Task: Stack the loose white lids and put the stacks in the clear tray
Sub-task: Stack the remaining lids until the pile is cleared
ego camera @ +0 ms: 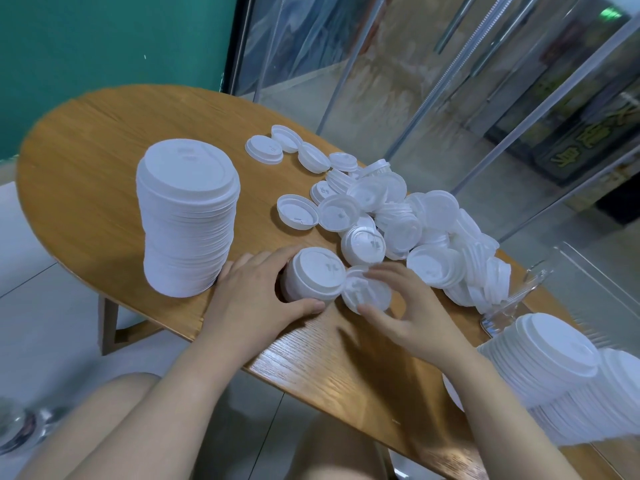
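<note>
One tall lid stack (187,220), one table (86,161).

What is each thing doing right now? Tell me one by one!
left hand: grips the small stack of lids
small stack of lids: upright on the table, held
right hand: holds a single lid, tilted
single lid: tilted, beside the small stack
tall stack of lids: standing upright, untouched
loose lids: heaped, unstacked
clear tray: holds lid stacks lying sideways
wooden table: carries everything
</note>
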### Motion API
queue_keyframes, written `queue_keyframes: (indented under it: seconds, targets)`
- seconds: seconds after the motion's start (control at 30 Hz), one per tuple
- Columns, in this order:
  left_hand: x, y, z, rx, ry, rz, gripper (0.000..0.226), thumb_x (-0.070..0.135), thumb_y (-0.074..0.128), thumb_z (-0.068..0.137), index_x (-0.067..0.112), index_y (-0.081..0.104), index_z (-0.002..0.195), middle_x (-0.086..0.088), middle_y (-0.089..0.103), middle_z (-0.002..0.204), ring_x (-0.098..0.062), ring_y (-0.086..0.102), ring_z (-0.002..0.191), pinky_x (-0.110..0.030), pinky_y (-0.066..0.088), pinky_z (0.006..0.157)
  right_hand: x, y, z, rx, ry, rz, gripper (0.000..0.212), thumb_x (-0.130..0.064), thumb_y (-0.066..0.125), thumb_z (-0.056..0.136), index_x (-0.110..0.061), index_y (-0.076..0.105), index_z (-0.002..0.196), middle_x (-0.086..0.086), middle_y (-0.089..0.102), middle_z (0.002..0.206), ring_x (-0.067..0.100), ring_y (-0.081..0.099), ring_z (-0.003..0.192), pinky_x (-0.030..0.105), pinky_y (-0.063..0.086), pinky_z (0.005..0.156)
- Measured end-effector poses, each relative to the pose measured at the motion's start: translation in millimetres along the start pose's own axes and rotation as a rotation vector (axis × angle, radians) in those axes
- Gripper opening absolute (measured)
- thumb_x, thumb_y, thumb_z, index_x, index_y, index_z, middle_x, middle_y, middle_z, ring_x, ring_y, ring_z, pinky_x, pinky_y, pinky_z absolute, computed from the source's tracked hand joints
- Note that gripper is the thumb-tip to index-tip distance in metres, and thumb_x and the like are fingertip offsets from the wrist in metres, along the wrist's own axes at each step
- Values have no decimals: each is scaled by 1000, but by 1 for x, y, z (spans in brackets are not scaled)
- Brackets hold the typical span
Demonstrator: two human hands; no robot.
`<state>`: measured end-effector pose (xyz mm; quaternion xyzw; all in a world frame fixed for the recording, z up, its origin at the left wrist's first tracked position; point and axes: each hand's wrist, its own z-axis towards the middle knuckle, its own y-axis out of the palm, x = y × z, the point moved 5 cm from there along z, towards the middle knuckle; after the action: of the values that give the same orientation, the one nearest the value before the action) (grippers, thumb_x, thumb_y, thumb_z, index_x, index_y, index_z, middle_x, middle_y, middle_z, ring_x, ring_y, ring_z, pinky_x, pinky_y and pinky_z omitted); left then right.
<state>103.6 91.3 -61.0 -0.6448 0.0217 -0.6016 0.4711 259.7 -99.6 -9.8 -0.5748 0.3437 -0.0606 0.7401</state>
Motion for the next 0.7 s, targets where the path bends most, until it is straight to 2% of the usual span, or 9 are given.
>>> queue_keyframes:
  seconds: [0.07,0.13,0.2,0.27,0.3,0.4,0.53,0.6,0.7]
  targets:
    - [0,1,1,-6,0,9,84,80,68,67,52,44,143,24,57,116,-9,45,108,-33,33,93,12,7,-10,-66,-13,-91,51,-57,72,87,-31,68,130,-23,56,136,-10,44,133,27,39,113]
    - [0,1,1,-9,2,13,86,82,66,67,52,43,144,23,58,119,-9,45,109,-33,32,94,16,10,-14,-46,-37,-113,42,-43,73,92,-27,69,130,-24,59,130,-13,46,128,32,43,112]
    - [1,1,1,-15,4,12,86,82,66,68,51,43,145,23,58,121,-9,45,110,-32,31,94,15,8,-14,9,-24,-70,26,-32,70,98,-25,72,123,-18,69,119,0,61,117,39,51,100]
    - [0,1,0,-16,6,16,86,81,66,69,50,43,146,23,58,120,-9,44,109,-33,31,94,12,4,-14,63,17,38,13,-27,63,102,-24,72,111,-11,74,94,12,68,91,42,55,83]
    - [0,1,0,-15,7,19,86,81,66,69,50,43,146,23,57,119,-8,44,108,-33,31,94,11,1,-15,101,49,124,13,-24,61,104,-23,72,112,-8,73,88,15,69,85,41,56,79]
    - [0,1,0,-20,11,29,85,82,63,69,50,42,145,25,55,117,-6,41,106,-31,30,92,12,-4,-16,183,201,496,21,-14,56,106,-17,67,124,3,78,92,22,76,84,38,63,77]
    - [0,1,0,-26,6,36,84,82,62,69,51,44,145,25,54,111,-9,45,109,-33,31,94,27,0,-19,243,368,651,27,-10,53,106,-18,61,131,6,74,84,26,70,72,35,63,66]
    - [0,1,0,-27,6,42,84,82,62,69,51,43,145,24,54,111,-9,45,110,-35,33,95,38,4,-20,244,421,657,30,-11,53,107,-20,59,135,8,72,83,24,67,72,34,60,66]
    - [0,2,1,-23,4,37,83,81,63,70,50,44,144,24,56,115,-9,46,111,-36,34,97,51,8,-23,208,503,597,32,-26,55,107,-18,60,137,6,68,78,19,62,69,35,56,71]
